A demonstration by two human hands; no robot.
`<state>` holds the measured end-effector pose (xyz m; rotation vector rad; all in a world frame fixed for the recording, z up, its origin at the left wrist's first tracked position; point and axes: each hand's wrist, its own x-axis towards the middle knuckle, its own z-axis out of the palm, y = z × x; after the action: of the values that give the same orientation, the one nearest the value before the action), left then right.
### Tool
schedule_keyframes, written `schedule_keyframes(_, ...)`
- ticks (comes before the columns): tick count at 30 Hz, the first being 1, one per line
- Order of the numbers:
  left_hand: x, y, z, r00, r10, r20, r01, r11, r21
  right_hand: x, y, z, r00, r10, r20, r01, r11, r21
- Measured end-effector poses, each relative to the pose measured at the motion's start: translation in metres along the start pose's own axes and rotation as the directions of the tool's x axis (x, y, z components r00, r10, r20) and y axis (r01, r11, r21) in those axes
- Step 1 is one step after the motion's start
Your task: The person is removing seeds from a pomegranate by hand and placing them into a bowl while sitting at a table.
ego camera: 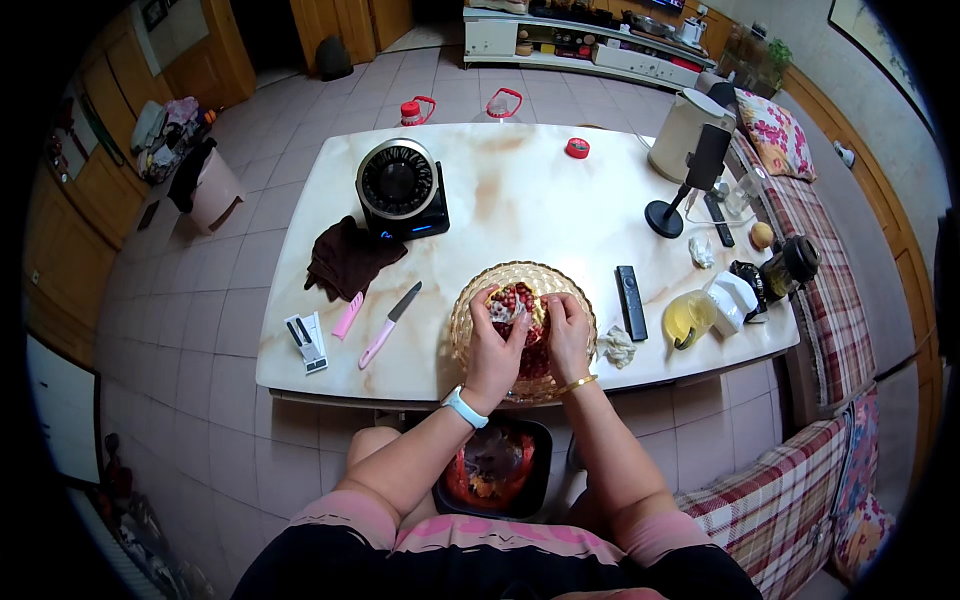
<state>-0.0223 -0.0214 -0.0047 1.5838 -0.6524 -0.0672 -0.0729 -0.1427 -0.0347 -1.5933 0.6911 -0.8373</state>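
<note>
An opened pomegranate with red seeds and pale membrane is held above a gold-toned woven-pattern plate. My left hand grips it from the left, thumb across its front. On the right side, my right hand has its thumb and fingertips pinched at the fruit's edge; whether a bit of membrane or seed sits between them is too small to tell. Loose red seeds lie on the plate below, partly hidden by both hands.
Left of the plate lie a pink-handled knife, its pink sheath, a knife sharpener and a dark cloth. A remote control, crumpled tissue and glass cup stand right. Below the table edge is a lined bin.
</note>
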Motion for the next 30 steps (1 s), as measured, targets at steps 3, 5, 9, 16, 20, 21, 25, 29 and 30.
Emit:
schedule_keyframes(3, -0.001, 0.001, -0.002, 1.0, 0.004, 0.0, -0.004, 1.0, 0.004, -0.001, -0.003, -0.004, 0.999, -0.002, 0.038, 0.003, 1.0, -0.013)
schedule_keyframes(5, 0.004, -0.003, -0.003, 0.998, 0.046, -0.036, -0.046, 0.999, 0.019, 0.007, 0.002, -0.003, 0.998, 0.034, 0.052, -0.035, 0.999, 0.023)
schedule_keyframes(9, 0.011, -0.011, -0.006, 0.999, 0.0, -0.052, -0.002, 1.0, -0.028, 0.015, 0.003, -0.013, 0.996, 0.049, 0.071, -0.045, 0.997, -0.056)
schedule_keyframes(16, 0.019, -0.016, -0.014, 0.998, -0.053, -0.04, 0.05, 0.995, -0.083, 0.015, -0.003, -0.022, 0.985, 0.005, 0.172, 0.001, 0.999, -0.037)
schedule_keyframes(20, 0.019, -0.011, -0.018, 0.997, -0.068, -0.033, 0.064, 0.992, -0.106, 0.013, -0.017, -0.025, 0.984, 0.015, 0.178, 0.022, 0.978, -0.206)
schedule_keyframes(21, 0.02, -0.011, -0.017, 0.997, -0.066, -0.031, 0.063, 0.993, -0.102, 0.014, -0.017, -0.025, 0.987, -0.008, 0.162, 0.039, 0.981, -0.192)
schedule_keyframes(25, 0.019, -0.014, -0.016, 0.997, -0.072, -0.008, 0.071, 0.994, -0.08, 0.01, -0.022, -0.02, 0.992, -0.06, 0.115, 0.07, 0.994, -0.089)
schedule_keyframes(29, 0.014, -0.02, -0.01, 1.0, 0.002, 0.001, -0.002, 0.998, -0.061, 0.006, -0.028, -0.014, 0.98, -0.161, 0.119, 0.177, 0.974, -0.143)
schedule_keyframes(30, 0.012, -0.01, -0.011, 0.999, 0.033, -0.007, -0.033, 0.999, 0.0, 0.005, -0.029, -0.015, 0.968, -0.207, 0.141, 0.233, 0.952, -0.2)
